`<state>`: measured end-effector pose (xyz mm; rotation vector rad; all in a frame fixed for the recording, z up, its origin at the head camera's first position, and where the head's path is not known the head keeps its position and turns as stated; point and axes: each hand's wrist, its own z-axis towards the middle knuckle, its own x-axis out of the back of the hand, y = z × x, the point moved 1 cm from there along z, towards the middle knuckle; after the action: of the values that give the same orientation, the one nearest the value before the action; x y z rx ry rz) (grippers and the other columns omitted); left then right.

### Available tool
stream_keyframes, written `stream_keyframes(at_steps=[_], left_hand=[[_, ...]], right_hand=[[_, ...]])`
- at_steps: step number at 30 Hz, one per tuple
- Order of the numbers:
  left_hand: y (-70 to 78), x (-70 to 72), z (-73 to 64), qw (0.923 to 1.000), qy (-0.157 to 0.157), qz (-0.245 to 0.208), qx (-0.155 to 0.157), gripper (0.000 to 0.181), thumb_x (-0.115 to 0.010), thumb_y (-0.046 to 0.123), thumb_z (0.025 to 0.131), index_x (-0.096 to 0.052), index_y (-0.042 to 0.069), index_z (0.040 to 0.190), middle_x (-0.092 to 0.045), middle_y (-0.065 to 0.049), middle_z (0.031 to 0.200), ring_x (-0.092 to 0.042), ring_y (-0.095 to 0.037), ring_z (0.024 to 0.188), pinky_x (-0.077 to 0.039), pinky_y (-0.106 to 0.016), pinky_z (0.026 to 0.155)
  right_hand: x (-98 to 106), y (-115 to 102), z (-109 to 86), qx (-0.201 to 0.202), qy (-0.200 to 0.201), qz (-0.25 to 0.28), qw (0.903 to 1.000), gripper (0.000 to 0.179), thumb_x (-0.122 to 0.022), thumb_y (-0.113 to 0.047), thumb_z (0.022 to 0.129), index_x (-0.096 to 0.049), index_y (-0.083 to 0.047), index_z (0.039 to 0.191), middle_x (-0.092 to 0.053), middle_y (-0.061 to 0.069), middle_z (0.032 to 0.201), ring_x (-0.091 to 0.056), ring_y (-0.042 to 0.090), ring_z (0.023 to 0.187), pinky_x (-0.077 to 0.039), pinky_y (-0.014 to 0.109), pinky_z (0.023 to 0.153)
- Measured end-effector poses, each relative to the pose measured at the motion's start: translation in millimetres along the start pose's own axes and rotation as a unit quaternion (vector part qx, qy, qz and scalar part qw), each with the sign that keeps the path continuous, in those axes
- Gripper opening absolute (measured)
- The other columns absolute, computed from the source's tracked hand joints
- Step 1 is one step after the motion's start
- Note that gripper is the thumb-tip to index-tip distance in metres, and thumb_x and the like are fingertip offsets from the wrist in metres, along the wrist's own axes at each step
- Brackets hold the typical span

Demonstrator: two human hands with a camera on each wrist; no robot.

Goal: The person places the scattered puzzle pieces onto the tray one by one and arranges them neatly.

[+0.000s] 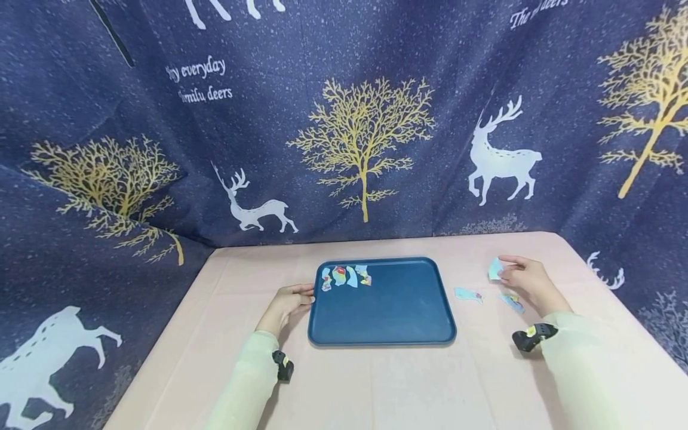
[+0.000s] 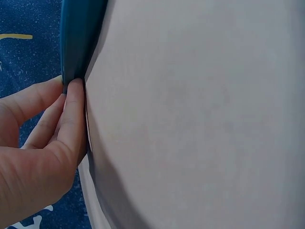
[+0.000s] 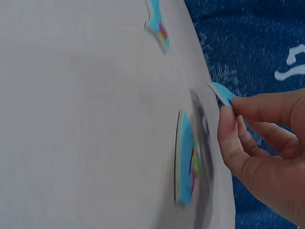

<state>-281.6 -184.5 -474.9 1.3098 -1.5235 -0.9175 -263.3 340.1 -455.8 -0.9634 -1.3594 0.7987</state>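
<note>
My right hand (image 1: 529,279) pinches a light blue puzzle piece (image 1: 495,269) between thumb and fingers, raised over the right side of the table. The right wrist view shows this piece (image 3: 222,92) nearly edge-on at the fingertips. Below that hand lies a puzzle piece with a coloured pattern (image 1: 512,302); a pale blue one (image 1: 469,294) lies between it and the tray. My left hand (image 1: 288,304) holds the left rim of a dark blue rectangular tray (image 1: 381,316), its fingertips on the rim (image 2: 76,62) in the left wrist view. Several irregular puzzle pieces (image 1: 340,275) lie in the tray's far left corner.
A pale pink cloth covers the table (image 1: 408,382). Behind and beside it hangs a dark blue curtain (image 1: 387,54) printed with white deer and golden trees. Black wrist cameras (image 1: 532,338) sit on both pale sleeves.
</note>
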Motion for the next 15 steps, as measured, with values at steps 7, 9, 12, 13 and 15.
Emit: stream_keyframes(at_steps=[7, 9, 12, 13, 15], left_hand=[[-1.1, -0.4, -0.3, 1.0000, 0.003, 0.003, -0.004, 0.048, -0.056, -0.018, 0.080, -0.059, -0.006, 0.126, -0.059, -0.026, 0.125, -0.062, -0.029, 0.106, -0.057, -0.035, 0.088], [-1.2, -0.2, 0.2, 1.0000, 0.003, 0.002, -0.006, 0.047, -0.056, -0.018, 0.080, -0.059, -0.006, 0.126, -0.059, -0.026, 0.125, -0.062, -0.029, 0.106, -0.057, -0.035, 0.088], [-1.4, 0.1, 0.8, 1.0000, 0.003, 0.004, -0.008, 0.047, -0.056, -0.018, 0.080, -0.059, -0.006, 0.126, -0.059, -0.026, 0.125, -0.063, -0.029, 0.105, -0.057, -0.035, 0.087], [-1.5, 0.0, 0.8, 1.0000, 0.002, 0.004, -0.009, 0.047, -0.056, -0.018, 0.080, -0.059, -0.006, 0.126, -0.059, -0.026, 0.125, -0.063, -0.029, 0.105, -0.057, -0.035, 0.087], [-1.9, -0.1, 0.9, 1.0000, 0.002, 0.004, -0.008, 0.047, -0.056, -0.018, 0.080, -0.059, -0.006, 0.126, -0.059, -0.026, 0.125, -0.063, -0.028, 0.104, -0.057, -0.035, 0.087]], right_hand=[[-17, -22, 8.1, 0.010, -0.004, 0.014, 0.9999, 0.057, -0.059, 0.000, 0.088, -0.038, 0.012, 0.139, -0.066, 0.015, 0.100, -0.065, 0.004, 0.074, -0.059, 0.025, 0.076], [-22, -27, 10.6, 0.015, -0.007, 0.025, 0.9995, 0.056, -0.058, 0.000, 0.089, -0.038, 0.012, 0.139, -0.067, 0.012, 0.097, -0.066, 0.004, 0.074, -0.059, 0.026, 0.077], [-31, -32, 14.3, 0.019, -0.018, 0.042, 0.9988, 0.055, -0.057, -0.001, 0.090, -0.038, 0.011, 0.140, -0.068, 0.009, 0.094, -0.067, 0.006, 0.075, -0.059, 0.028, 0.078], [-34, -34, 15.7, 0.020, -0.022, 0.045, 0.9985, 0.054, -0.056, -0.001, 0.090, -0.038, 0.011, 0.140, -0.068, 0.009, 0.094, -0.068, 0.007, 0.075, -0.059, 0.028, 0.079], [-39, -37, 18.0, 0.023, -0.027, 0.048, 0.9982, 0.055, -0.057, -0.001, 0.090, -0.039, 0.010, 0.140, -0.068, 0.008, 0.094, -0.068, 0.009, 0.076, -0.059, 0.030, 0.079]])
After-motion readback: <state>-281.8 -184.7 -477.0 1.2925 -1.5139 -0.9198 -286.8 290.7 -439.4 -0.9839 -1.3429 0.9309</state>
